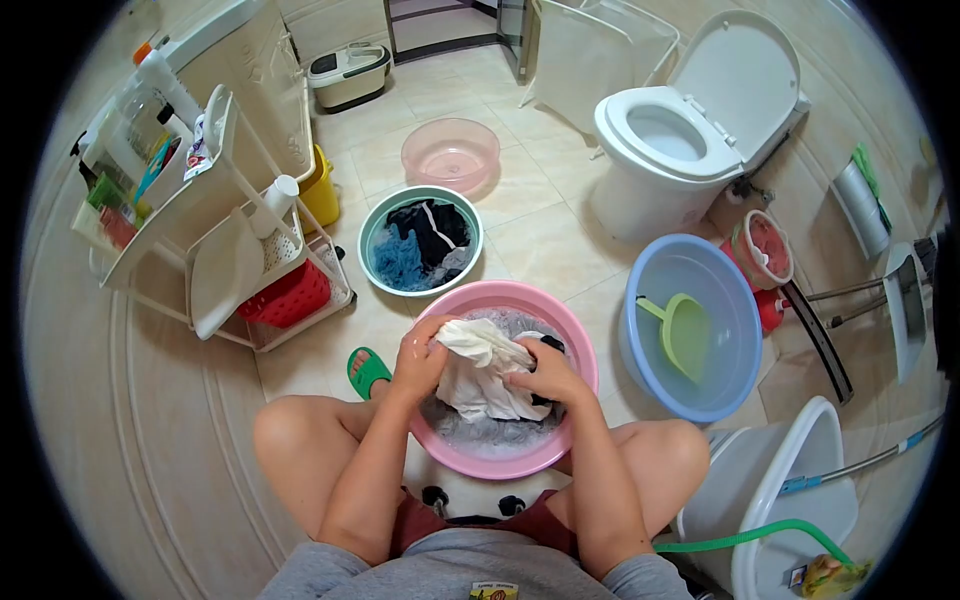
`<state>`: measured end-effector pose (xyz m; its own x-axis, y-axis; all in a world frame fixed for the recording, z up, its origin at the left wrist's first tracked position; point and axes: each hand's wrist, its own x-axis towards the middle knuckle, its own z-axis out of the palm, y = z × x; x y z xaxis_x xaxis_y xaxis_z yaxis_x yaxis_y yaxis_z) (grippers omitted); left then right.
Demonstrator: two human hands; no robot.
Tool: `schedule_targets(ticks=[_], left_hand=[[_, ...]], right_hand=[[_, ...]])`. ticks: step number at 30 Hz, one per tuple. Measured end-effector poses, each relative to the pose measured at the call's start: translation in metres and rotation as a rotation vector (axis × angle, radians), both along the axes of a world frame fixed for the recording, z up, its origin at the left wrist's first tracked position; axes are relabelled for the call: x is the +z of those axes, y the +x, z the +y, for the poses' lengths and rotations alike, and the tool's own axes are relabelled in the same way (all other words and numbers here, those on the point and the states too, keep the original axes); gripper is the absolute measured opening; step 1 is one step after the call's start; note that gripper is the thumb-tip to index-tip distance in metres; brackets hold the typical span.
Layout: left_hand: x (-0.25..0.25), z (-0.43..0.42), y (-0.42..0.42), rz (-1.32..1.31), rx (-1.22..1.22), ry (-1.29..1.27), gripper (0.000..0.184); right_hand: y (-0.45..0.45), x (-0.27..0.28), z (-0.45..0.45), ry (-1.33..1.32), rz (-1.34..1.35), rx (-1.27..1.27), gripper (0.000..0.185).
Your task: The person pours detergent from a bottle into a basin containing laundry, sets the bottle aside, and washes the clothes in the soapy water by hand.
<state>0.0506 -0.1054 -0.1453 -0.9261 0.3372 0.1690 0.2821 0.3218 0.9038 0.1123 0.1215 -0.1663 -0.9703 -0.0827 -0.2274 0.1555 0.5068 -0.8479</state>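
A wet white cloth garment (480, 375) is bunched up between my two hands, over a pink basin (583, 330) of sudsy water. My left hand (419, 355) grips its upper left part, fingers curled into the fabric. On the other side my right hand (549, 370) has hold of the garment's right edge. Dark fabric shows beside and under my right hand, and I cannot tell whether it belongs to the same piece. Grey, foamy water (490, 435) fills the basin around the cloth. The basin stands on the floor between my knees.
Beyond stands a green-and-white basin (366, 262) with dark and blue clothes, then a translucent pink basin (450, 150). At right are a blue tub (640, 350) holding a green dipper (685, 335), a toilet (650, 190) and a white bucket (745, 500). A shelf cart (270, 260) stands left.
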Motion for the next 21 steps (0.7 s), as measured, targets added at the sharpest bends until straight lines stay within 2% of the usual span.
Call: schedule_targets(ticks=[1, 2, 3, 4, 5, 7, 8, 9, 10, 11, 12, 13, 14, 15, 17, 18, 19, 21], left_hand=[[-0.006, 0.001, 0.001, -0.207, 0.049, 0.239, 0.029], [-0.011, 0.002, -0.001, -0.206, 0.049, 0.238, 0.029], [-0.015, 0.001, -0.004, -0.361, 0.065, 0.457, 0.028], [-0.02, 0.0, -0.006, -0.515, 0.082, 0.675, 0.027], [-0.024, 0.0, -0.006, -0.514, 0.084, 0.675, 0.027], [-0.03, 0.004, -0.005, -0.744, 0.027, 1.223, 0.027], [-0.038, 0.004, -0.006, -0.743, 0.027, 1.225, 0.027], [-0.045, 0.005, -0.006, -0.791, 0.017, 1.307, 0.026], [-0.052, 0.005, -0.007, -0.838, 0.008, 1.389, 0.028], [-0.059, 0.006, -0.008, -0.837, 0.008, 1.391, 0.028], [-0.06, 0.012, -0.007, -0.785, 0.061, 1.23, 0.032], [-0.051, 0.02, -0.005, -0.731, 0.113, 1.068, 0.038], [-0.043, 0.023, -0.002, -0.683, 0.226, 0.776, 0.04], [-0.041, 0.025, -0.002, -0.682, 0.23, 0.776, 0.04], [-0.04, 0.028, -0.001, -0.773, 0.384, 0.942, 0.029], [-0.05, 0.031, -0.001, -0.799, 0.393, 0.988, 0.036], [-0.057, 0.03, 0.0, -0.8, 0.395, 0.988, 0.036], [-0.076, 0.028, 0.001, -0.852, 0.439, 0.944, 0.045]], right_hand=[[0.0, 0.003, 0.0, -0.001, 0.001, -0.001, 0.045], [-0.001, 0.006, 0.0, 0.016, -0.163, -0.054, 0.043], [-0.002, 0.009, -0.001, 0.032, -0.326, -0.106, 0.042], [-0.003, 0.001, 0.0, 0.087, -0.152, -0.149, 0.029], [-0.003, -0.001, 0.002, 0.087, -0.152, -0.147, 0.029], [-0.003, 0.004, 0.004, 0.072, 0.18, -0.24, 0.022], [-0.003, 0.0, 0.004, 0.061, 0.363, -0.247, 0.018], [-0.003, 0.003, 0.002, 0.062, 0.363, -0.246, 0.018], [-0.003, 0.006, -0.003, -0.103, 0.353, -0.315, 0.025], [-0.004, 0.008, -0.008, -0.269, 0.34, -0.382, 0.032], [-0.004, 0.007, -0.015, -0.269, 0.34, -0.381, 0.032], [-0.003, 0.005, -0.023, -0.229, 0.333, -0.435, 0.042], [-0.002, 0.003, -0.031, -0.189, 0.326, -0.488, 0.052], [-0.001, 0.009, -0.039, -0.189, 0.324, -0.485, 0.052], [0.006, 0.033, -0.057, -0.299, 0.379, -0.403, 0.061], [0.01, 0.035, -0.064, -0.151, 0.357, -0.307, 0.058], [0.01, 0.03, -0.073, -0.043, 0.522, -0.167, 0.053], [0.026, 0.038, -0.101, 0.039, 0.58, -0.078, 0.03]])
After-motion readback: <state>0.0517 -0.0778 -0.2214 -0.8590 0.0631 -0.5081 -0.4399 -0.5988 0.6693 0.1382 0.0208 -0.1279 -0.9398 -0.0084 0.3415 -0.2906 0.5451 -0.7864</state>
